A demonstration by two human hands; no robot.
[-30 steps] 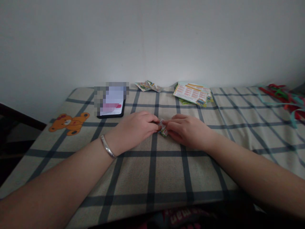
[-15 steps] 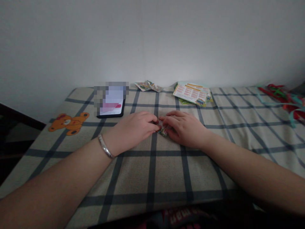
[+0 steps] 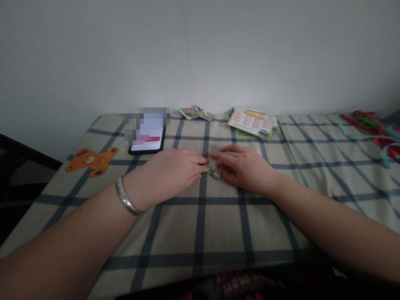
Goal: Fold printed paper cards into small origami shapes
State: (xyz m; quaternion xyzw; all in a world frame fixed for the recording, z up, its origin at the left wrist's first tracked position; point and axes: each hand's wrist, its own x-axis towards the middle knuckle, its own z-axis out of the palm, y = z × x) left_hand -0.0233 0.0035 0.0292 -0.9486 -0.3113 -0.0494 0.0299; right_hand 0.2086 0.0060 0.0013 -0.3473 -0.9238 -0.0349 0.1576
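Observation:
A small folded piece of printed paper (image 3: 213, 170) lies on the checked tablecloth between my two hands. My left hand (image 3: 175, 168), with a silver bracelet (image 3: 126, 196) at its wrist, has its fingertips closed together at the paper's left edge. From the other side, my right hand (image 3: 245, 168) bends its fingers over the paper's right part and presses it to the cloth. Parts of the paper are hidden under the fingertips.
Behind the hands stand a lit phone (image 3: 148, 133), a folded paper shape (image 3: 195, 112) and a stack of printed sheets (image 3: 253, 123) by the wall. An orange bear cutout (image 3: 92, 161) lies at left. Red, green and teal ribbons (image 3: 375, 129) lie at far right.
My left hand has rolled over slightly, with its wrist lower and further left. More of the folded paper shows between the hands. My right hand has hardly moved.

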